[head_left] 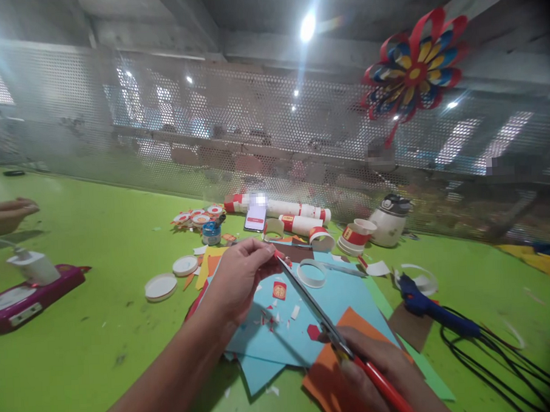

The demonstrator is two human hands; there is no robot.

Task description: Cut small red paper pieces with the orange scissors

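Note:
My left hand [244, 274] is closed in a pinch on a small red paper piece [280, 258] above the blue paper sheets [307, 314]. My right hand [382, 371] grips red-handled scissors [320, 316], whose blades point up and left and meet the paper piece at my left fingertips. Small red and white scraps [273, 318] lie on the blue sheet below. An orange sheet [330, 379] lies under my right hand.
On the green table [101, 311]: a blue glue gun [425, 302] with black cable at right, white lids [160, 286], a paper ring [311, 273], red-and-white paper cups and rolls [303, 220], a phone [256, 216], a pink device [28, 296]. Another person's hand [6, 214] at far left. A paper pinwheel [412, 66] hangs on the mesh wall.

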